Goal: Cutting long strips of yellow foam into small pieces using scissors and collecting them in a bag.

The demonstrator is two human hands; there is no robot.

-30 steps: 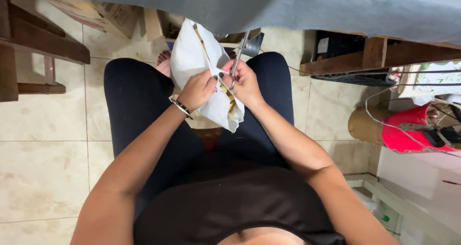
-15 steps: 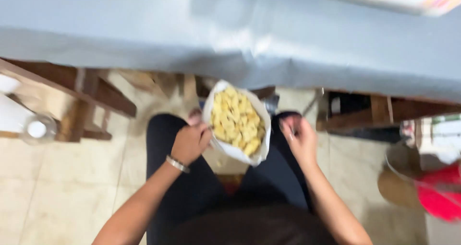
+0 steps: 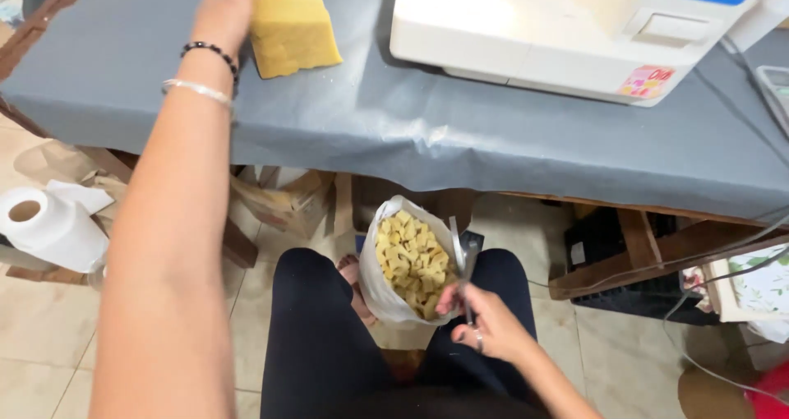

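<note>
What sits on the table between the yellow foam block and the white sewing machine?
Nothing: in the head view, only bare grey table cover lies between the yellow foam block and the white sewing machine.

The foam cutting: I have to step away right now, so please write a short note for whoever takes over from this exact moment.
Left hand: reaching over the grey-covered table, fingers on the yellow foam block, not visibly gripping it.
Right hand: at the lap, holding the scissors, blades up beside the bag.
White bag: open between the knees, well filled with small yellow foam pieces.
Done: many pieces cut and bagged.
Left: the block on the table is uncut.
</note>
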